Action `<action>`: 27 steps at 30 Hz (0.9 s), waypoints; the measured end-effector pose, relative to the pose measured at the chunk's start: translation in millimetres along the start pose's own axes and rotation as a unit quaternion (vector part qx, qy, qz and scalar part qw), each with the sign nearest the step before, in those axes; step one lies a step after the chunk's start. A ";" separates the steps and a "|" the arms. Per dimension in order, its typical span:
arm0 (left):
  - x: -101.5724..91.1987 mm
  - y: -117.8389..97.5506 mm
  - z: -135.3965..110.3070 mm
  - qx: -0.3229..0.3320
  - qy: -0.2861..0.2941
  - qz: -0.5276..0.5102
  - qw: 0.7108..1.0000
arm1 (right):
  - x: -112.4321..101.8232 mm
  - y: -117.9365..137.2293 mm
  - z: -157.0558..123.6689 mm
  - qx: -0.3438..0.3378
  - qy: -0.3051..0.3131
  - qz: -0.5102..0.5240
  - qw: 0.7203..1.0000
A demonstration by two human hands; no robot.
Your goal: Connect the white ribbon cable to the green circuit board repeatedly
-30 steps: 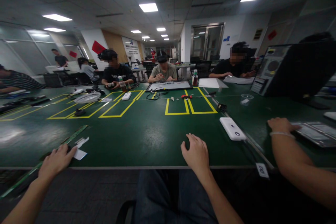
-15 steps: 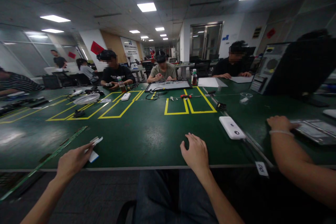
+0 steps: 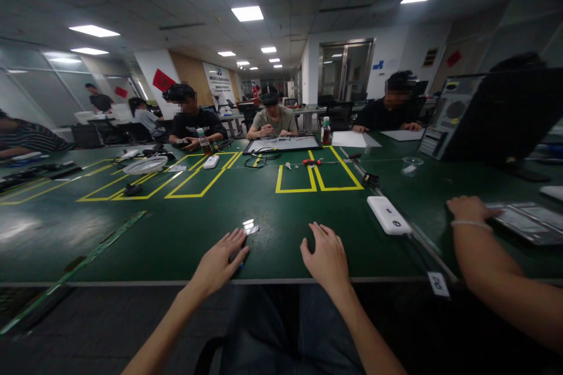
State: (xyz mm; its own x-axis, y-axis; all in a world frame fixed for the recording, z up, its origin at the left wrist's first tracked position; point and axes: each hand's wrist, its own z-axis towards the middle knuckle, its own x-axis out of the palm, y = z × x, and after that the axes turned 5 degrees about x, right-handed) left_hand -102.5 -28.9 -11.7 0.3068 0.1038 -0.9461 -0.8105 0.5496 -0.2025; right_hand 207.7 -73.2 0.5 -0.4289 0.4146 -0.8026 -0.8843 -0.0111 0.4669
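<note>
Clock read from each hand, 12 straight ahead of the wearer. Left hand (image 3: 220,261): palm down by the near edge of the green table (image 3: 185,217), thumb spread from the fingers; a shiny pale scrap (image 3: 250,227) sits right at its fingertips, 1 o'clock, and a blue bit (image 3: 240,266) shows by the thumb, between 3 and 4. Underside hidden, so cannot tell whether it grips. Right hand (image 3: 328,252): 3 o'clock of the left, resting on the table, fingers gently curved, thumb apart from the index finger. Green circuit strip (image 3: 101,250): 9 o'clock of the left hand, well apart, slanting out past the table edge. White device (image 3: 389,215): 2 o'clock of the right hand, near it. Co-worker's hand (image 3: 470,209): beyond that, between 2 and 3, beside a silvery panel (image 3: 530,224). Red screwdriver (image 3: 312,162): 12 o'clock of the right hand, across yellow tape (image 3: 297,190)
</note>
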 end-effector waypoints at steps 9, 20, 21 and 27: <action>37.3 -126.4 27.2 0.144 -0.024 0.038 0.989 | -8.0 1.6 -4.0 -0.189 0.042 0.087 0.977; 39.8 -136.0 25.2 0.159 -0.023 0.067 0.985 | -10.2 4.3 -3.4 -0.174 0.032 0.085 0.981; 39.3 -135.3 24.8 0.161 -0.023 0.065 0.985 | -10.4 4.7 -3.3 -0.172 0.029 0.082 0.981; 32.9 -135.2 24.0 0.158 -0.018 -0.019 0.987 | -11.6 5.2 -3.3 -0.157 0.041 0.083 0.983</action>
State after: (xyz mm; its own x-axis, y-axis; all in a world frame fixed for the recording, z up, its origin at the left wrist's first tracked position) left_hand 29.1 -79.9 -9.3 0.3554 0.1040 -0.9289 -0.6038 0.7841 -0.1432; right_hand 207.4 -81.1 11.0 -0.5738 0.3082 -0.7588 -0.8089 -0.3581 0.4662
